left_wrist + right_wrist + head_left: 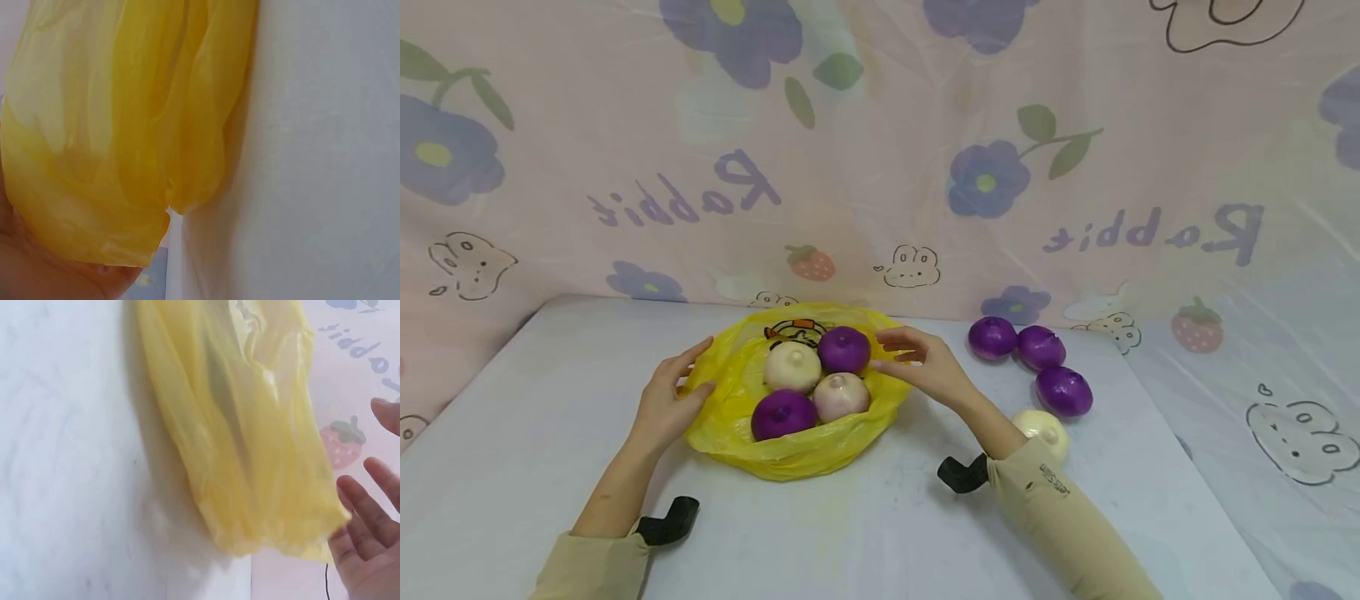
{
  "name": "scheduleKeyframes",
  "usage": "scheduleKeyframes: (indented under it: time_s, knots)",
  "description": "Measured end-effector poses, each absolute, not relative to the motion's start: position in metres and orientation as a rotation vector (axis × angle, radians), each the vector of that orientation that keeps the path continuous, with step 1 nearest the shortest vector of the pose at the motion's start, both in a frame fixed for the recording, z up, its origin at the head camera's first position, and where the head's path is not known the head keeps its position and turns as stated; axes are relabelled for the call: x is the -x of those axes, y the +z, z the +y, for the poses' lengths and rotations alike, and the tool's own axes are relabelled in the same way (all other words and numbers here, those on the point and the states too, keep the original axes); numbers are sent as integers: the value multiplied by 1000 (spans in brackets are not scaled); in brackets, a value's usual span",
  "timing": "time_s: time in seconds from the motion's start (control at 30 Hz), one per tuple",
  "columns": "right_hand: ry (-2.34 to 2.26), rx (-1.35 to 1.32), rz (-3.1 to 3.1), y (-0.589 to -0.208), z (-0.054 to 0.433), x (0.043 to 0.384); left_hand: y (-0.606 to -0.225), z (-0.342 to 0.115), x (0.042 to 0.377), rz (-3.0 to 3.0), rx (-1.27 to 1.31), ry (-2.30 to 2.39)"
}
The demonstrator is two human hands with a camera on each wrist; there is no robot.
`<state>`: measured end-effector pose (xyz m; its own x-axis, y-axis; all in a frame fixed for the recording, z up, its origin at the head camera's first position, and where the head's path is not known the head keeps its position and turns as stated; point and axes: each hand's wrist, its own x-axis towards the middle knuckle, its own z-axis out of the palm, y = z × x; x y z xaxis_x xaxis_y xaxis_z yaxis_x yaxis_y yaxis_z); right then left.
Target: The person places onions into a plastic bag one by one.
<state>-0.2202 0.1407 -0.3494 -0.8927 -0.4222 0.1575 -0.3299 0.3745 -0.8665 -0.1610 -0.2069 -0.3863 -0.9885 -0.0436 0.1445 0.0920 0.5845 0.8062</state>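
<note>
Yellow bag [797,460]: on the tabletop [850,542], mouth facing up, long axis running left to right
Onions in bag: four; two purple [784,415], one white [793,367], one pinkish [842,398], the pale ones' tips pointing up
Onions at right: four; three purple [1064,392], one white [1047,427] partly behind the sleeve [1067,517]
Left grip [668,396]: spread, thumb apart from fingers, at the bag's left rim
Right grip [934,364]: spread, at its right rim

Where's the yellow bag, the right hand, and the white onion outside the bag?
Yellow bag [790,461]: head view, on its front wall.
Right hand [931,365]: head view, on the back of the hand.
White onion outside the bag [1045,429]: head view, on its exposed part above the sleeve [1067,525].
</note>
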Motion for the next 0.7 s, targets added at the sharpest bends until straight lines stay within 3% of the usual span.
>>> scheduleKeyframes:
  time_s: [0.7]
  knots:
    - [-1502,607,2668,-356,190,210,-387,-208,161,-2679,33,-1347]
